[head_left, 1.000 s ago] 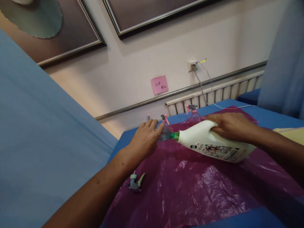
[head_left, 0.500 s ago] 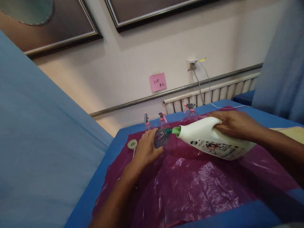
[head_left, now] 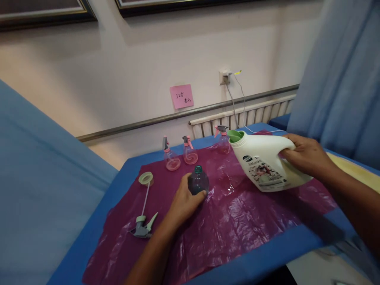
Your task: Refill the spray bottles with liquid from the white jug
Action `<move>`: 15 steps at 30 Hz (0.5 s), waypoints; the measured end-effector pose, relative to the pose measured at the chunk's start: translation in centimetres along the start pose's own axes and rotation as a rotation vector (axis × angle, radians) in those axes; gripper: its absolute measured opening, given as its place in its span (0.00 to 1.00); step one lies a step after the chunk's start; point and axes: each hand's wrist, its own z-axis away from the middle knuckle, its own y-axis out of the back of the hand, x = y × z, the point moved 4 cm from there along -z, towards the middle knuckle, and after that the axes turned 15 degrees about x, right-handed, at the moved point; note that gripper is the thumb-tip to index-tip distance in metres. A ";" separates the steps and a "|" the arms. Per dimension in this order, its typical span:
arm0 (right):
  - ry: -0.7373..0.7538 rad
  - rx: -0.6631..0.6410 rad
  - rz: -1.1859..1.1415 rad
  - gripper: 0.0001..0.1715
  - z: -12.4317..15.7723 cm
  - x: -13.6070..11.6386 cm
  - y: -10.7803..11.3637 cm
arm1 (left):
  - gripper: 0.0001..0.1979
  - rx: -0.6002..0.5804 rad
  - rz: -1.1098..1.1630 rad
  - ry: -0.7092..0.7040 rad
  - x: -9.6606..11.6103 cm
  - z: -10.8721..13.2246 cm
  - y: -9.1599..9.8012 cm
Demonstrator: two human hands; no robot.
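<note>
My left hand (head_left: 184,202) is wrapped round a small clear bottle (head_left: 198,181) with a green open neck, standing upright on the purple plastic sheet (head_left: 237,221). My right hand (head_left: 307,155) grips the handle of a white detergent jug (head_left: 263,164), tilted back with its green spout pointing up and left, apart from the small bottle. A grey-green spray head with its tube (head_left: 143,221) lies on the sheet to the left of my left arm, next to a pale round lid (head_left: 145,178).
Three small spray bottles with pink triggers (head_left: 190,152) stand at the back of the sheet. The sheet covers a blue table (head_left: 261,261) against a wall with a radiator, a socket with a cable and a pink note. Blue cloth hangs left and right.
The jug's spout has lifted away from the small bottle's neck and the jug has tipped back. My left hand has set the small bottle upright. The view has dropped and shifted.
</note>
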 end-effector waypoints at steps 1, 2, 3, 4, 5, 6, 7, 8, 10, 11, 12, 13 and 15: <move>-0.028 0.042 -0.018 0.23 0.2 0.6 0.3 | 0.41 -0.002 0.007 0.011 -0.3 0.0 -0.2; -0.059 0.080 -0.037 0.24 0.5 1.2 0.5 | 0.41 -0.010 0.011 0.019 -0.5 -0.1 -0.4; -0.098 0.110 -0.060 0.24 0.7 1.9 0.7 | 0.41 -0.015 0.012 0.024 -0.7 -0.1 -0.5; -0.147 0.134 -0.083 0.24 1.0 2.5 0.8 | 0.41 -0.016 0.011 0.027 -0.9 -0.1 -0.6; -0.203 0.157 -0.103 0.24 1.3 3.2 0.9 | 0.41 -0.015 0.005 0.028 -1.1 -0.2 -0.6; -0.261 0.177 -0.118 0.24 1.5 3.7 1.0 | 0.41 -0.016 -0.004 0.025 -1.2 -0.2 -0.6; -0.312 0.194 -0.126 0.24 1.8 4.2 1.2 | 0.41 -0.019 -0.017 0.017 -1.3 -0.2 -0.7; -0.355 0.213 -0.125 0.24 1.9 4.5 1.3 | 0.41 -0.025 -0.035 0.005 -1.4 -0.2 -0.7; -0.407 0.258 -0.109 0.22 1.9 4.8 1.7 | 0.41 -0.044 -0.076 -0.022 -1.5 -0.3 -0.8; -0.418 0.286 -0.107 0.21 1.8 4.9 1.9 | 0.41 -0.051 -0.090 -0.033 -1.5 -0.4 -0.8; -0.424 0.315 -0.111 0.20 1.6 5.0 2.1 | 0.41 -0.057 -0.100 -0.040 -1.5 -0.5 -0.9; -0.427 0.348 -0.117 0.19 1.4 5.1 2.2 | 0.41 -0.058 -0.106 -0.044 -1.5 -0.5 -1.0; -0.428 0.397 -0.132 0.18 1.1 5.6 2.2 | 0.41 -0.061 -0.110 -0.052 -1.4 -0.7 -1.2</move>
